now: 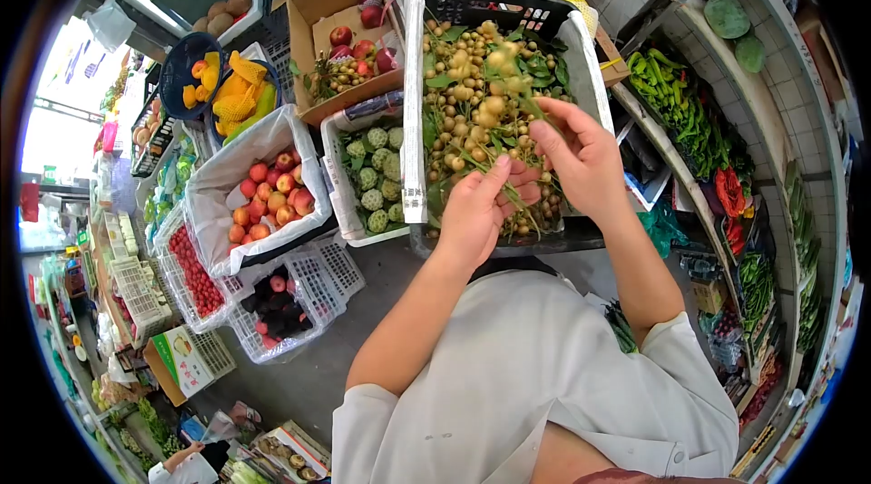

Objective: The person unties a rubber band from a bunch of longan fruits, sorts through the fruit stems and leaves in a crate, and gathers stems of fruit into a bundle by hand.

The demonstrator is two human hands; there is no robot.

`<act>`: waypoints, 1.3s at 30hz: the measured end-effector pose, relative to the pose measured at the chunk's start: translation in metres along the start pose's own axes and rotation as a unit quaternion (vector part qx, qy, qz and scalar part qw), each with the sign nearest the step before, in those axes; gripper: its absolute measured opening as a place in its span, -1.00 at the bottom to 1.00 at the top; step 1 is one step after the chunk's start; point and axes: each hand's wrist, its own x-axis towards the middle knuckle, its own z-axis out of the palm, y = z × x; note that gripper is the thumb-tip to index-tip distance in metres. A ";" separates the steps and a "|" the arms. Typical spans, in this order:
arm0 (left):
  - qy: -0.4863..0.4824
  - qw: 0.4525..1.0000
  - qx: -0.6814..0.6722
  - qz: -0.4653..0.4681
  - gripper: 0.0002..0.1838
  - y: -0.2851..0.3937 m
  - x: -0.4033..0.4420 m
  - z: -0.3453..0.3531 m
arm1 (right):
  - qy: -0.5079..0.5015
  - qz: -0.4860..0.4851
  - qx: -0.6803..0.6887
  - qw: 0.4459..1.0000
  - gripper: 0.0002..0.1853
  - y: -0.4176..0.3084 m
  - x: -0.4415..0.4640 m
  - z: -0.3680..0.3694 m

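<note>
Both my hands are over a black crate (490,1) filled with brown-yellow longans (445,58), twigs and green leaves. Between the thumb and fingers of my right hand (581,157) is the stem of a longan bunch (492,107), whose fruit hangs slightly blurred above the pile. Lower and to the left, my left hand (476,212) is closed with thumb against fingers, around thin green stems at the near side of the crate. Where these stems join the bunch is hard to make out.
Left of the crate stand a basket of green custard apples (372,176), a lined crate of peaches (272,198) and a cardboard box (304,39) with red fruit. Small red fruit (190,271) fills a lower basket. Vegetable shelves (680,112) curve along the right.
</note>
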 end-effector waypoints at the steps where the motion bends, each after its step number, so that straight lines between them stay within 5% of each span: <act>1: -0.016 1.000 -0.015 0.002 -0.64 0.004 -0.001 0.006 | 0.009 -0.068 -0.041 0.997 -0.69 0.009 -0.001 0.006; 11: -0.060 0.995 -0.078 0.031 -0.61 -0.010 0.005 -0.015 | 0.042 -0.280 -0.286 0.915 -0.77 0.012 -0.031 0.032; 31: -0.094 0.993 -0.065 -0.036 -0.51 -0.002 -0.003 -0.006 | -0.009 -0.342 -0.252 0.905 -0.61 0.029 -0.067 0.014; 39: -0.147 0.980 -0.037 -0.126 -0.53 0.003 -0.007 -0.013 | -0.097 -0.382 -0.129 0.910 -0.66 0.046 -0.071 -0.008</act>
